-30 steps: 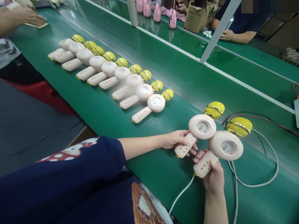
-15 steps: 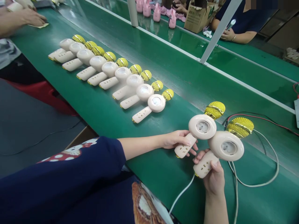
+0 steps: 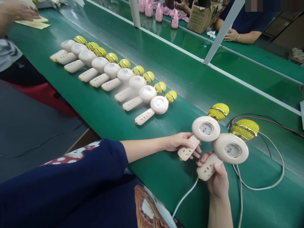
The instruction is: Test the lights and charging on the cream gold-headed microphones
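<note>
Microphone [image 3: 199, 134] gripped by its pale handle in the left hand [image 3: 178, 142], thumb on top by the gold buttons, fingertips showing past the far side. Second microphone [image 3: 220, 152] gripped by its handle in the right hand [image 3: 218, 183], thumb on top, fingers round the other side. Both tilted, gold mesh heads pointing away from the hands. Ring bodies overlap in my view, just beyond the fingers; I can't tell if they touch.

White cable [image 3: 185, 197] comes down from the second microphone's bottom end, left of the right hand. I can't confirm it's plugged in. White cord [image 3: 282, 166] loops on the green bench [image 3: 154, 172], right of the right hand. Red wire [image 3: 273, 123] beyond it, farther out.

Row of microphones [image 3: 159, 110], I count nine, lies slanted beyond the left hand and off to its left, nearest one well apart from it.

Far left of the left hand: co-worker's hand [image 3: 22, 11], motion-blurred, by yellow sheets [image 3: 35, 26]. Beyond both hands, across the white rail [image 3: 249, 85]: another person's hand [image 3: 231, 35], cardboard box [image 3: 199, 19], pink items [image 3: 174, 19].
</note>
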Motion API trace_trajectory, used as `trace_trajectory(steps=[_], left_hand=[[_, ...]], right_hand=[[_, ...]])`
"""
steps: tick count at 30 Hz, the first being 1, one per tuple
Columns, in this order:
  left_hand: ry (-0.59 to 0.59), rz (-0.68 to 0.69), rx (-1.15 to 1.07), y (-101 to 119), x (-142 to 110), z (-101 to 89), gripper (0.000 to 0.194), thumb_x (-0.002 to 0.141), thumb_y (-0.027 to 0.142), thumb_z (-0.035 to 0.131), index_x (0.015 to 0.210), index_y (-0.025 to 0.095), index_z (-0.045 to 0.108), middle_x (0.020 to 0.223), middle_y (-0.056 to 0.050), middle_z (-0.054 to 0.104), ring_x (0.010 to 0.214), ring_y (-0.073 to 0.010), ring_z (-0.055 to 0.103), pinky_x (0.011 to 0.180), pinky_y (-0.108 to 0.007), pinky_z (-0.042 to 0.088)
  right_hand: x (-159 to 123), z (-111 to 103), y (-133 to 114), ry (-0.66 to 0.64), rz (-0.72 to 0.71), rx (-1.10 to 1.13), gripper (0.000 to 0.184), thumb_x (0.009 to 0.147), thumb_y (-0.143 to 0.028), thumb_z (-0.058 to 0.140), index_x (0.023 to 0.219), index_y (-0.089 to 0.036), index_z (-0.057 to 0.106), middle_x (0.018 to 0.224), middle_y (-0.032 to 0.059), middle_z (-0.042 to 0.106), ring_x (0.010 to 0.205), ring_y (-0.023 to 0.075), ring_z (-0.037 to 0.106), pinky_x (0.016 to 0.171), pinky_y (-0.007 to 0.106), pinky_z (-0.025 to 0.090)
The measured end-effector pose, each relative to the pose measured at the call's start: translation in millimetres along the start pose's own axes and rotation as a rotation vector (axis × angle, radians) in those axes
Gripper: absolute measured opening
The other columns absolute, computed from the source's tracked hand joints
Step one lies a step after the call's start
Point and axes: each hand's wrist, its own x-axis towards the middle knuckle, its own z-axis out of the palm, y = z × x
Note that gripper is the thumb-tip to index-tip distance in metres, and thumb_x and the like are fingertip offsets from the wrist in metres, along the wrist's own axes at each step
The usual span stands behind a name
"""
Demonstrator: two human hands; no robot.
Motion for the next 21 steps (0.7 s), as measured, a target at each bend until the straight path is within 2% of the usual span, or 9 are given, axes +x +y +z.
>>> trace_trajectory(steps=[7, 16, 19, 21], left_hand=[[-0.003, 0.000, -0.001, 0, 0, -1.1, 0.047, 0.062, 0.032, 0.081, 0.098, 0.014, 0.057, 0.086, -0.007, 0.069, 0.071, -0.0200, 0.069, 0.066, -0.033, 0.055], [0.011, -0.001, 0.013, -1, 0, -1.1, 0.047, 0.062, 0.031, 0.080, 0.099, 0.014, 0.057, 0.087, -0.008, 0.068, 0.072, -0.0204, 0.069, 0.072, -0.038, 0.055], [0.041, -0.004, 0.012, 1, -1, 4.5, 0.045, 0.061, 0.031, 0.078, 0.097, 0.014, 0.056, 0.083, -0.006, 0.067, 0.065, -0.0170, 0.066, 0.062, -0.032, 0.054], [0.100, -0.019, -0.021, 3, -4, 11.8, 0.039, 0.064, 0.033, 0.073, 0.094, 0.014, 0.056, 0.074, -0.002, 0.063, 0.056, -0.0128, 0.060, 0.051, -0.026, 0.050]], right_hand=[[-1, -2, 0, -0.001, 0.008, -0.032, 0.030, 0.071, -0.043, 0.069, 0.091, -0.023, 0.061, 0.075, 0.0005, 0.062, 0.064, 0.0168, 0.059, 0.056, 0.030, 0.049], [-1, -3, 0, 0.030, 0.027, -0.009, 0.033, 0.068, -0.042, 0.072, 0.092, -0.023, 0.061, 0.074, 0.0004, 0.062, 0.063, 0.0169, 0.060, 0.054, 0.028, 0.049], [-2, -3, -1, 0.011, 0.039, 0.009, 0.032, 0.069, -0.043, 0.071, 0.093, -0.024, 0.062, 0.074, 0.0010, 0.062, 0.063, 0.0178, 0.060, 0.055, 0.031, 0.051], [-2, -1, -3, -0.013, 0.077, 0.043, 0.032, 0.071, -0.045, 0.069, 0.094, -0.024, 0.063, 0.073, 0.0013, 0.062, 0.062, 0.0174, 0.060, 0.059, 0.034, 0.053]])
